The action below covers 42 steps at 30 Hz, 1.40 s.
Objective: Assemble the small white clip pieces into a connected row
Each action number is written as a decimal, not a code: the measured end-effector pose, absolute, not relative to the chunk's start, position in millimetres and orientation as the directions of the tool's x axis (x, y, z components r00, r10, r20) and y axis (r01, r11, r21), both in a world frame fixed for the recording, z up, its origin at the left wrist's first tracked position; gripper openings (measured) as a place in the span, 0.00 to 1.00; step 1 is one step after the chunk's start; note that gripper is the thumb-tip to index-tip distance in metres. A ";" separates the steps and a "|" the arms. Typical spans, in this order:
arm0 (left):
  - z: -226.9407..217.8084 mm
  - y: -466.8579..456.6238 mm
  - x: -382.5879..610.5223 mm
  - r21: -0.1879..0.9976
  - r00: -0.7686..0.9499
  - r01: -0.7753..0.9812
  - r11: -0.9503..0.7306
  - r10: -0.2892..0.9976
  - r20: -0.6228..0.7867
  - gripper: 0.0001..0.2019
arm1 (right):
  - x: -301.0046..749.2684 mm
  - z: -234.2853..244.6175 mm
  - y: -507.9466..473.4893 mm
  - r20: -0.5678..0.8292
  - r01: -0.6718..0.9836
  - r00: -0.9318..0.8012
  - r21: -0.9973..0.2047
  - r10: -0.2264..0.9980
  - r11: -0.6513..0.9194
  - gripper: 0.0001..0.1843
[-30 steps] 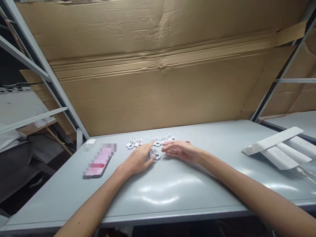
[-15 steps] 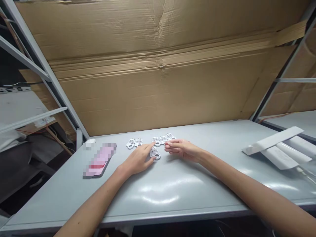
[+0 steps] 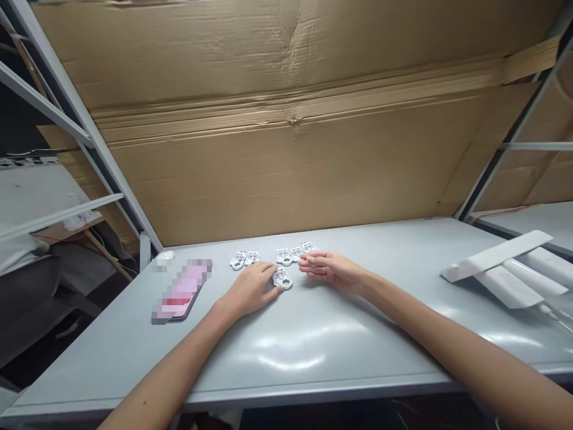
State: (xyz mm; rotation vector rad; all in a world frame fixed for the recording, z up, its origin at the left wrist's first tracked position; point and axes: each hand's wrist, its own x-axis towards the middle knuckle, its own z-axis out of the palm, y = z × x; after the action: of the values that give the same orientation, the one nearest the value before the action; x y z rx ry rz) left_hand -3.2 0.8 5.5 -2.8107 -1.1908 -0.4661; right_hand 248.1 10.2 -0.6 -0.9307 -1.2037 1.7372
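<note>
Several small white plastic parts with round holes lie on the grey table (image 3: 340, 352) in loose groups. A pair of them (image 3: 245, 259) sits to the left, and a row of 3 (image 3: 295, 253) lies further along. One lone part (image 3: 282, 278) rests nearer me, below that row. My left hand (image 3: 250, 289) lies curled on the table, its fingertips against the lone part's left edge. My right hand (image 3: 329, 269) is relaxed, with fingers extended and holding nothing, its fingertips beside the right end of the row.
A phone (image 3: 182, 291), blurred out, lies left of the parts, with a white computer mouse (image 3: 165, 255) behind it. Long white cartons (image 3: 505, 272) lie at the table's right. A cardboard sheet (image 3: 286, 131) stands behind the table between grey metal shelf uprights.
My left hand has drawn back from the row, and its fingers now sit beside the lone part. My right hand's fingers have closed up slightly near the row.
</note>
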 end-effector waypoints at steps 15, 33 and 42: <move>17.8 1.6 -6.7 0.084 0.689 0.664 -0.743 0.652 0.317 0.13 | 244.1 -2.5 9.5 -0.068 -0.038 -0.331 -0.996 0.941 -0.085 0.13; 10.5 -5.3 -1.5 0.095 0.800 0.515 -0.852 0.518 0.304 0.11 | 238.5 -27.5 12.4 0.517 0.489 -0.527 -0.465 0.675 0.738 0.10; 13.8 -8.3 0.3 0.098 0.801 0.515 -0.852 0.519 0.298 0.12 | 238.6 -24.1 7.2 0.438 0.531 -0.592 -0.419 0.676 0.736 0.14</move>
State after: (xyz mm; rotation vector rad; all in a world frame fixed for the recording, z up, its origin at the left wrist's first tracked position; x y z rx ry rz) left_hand 0.3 -8.3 13.8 -2.9933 -0.8587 -0.5010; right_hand 238.6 7.2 -24.1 -0.9089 -2.3510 0.3274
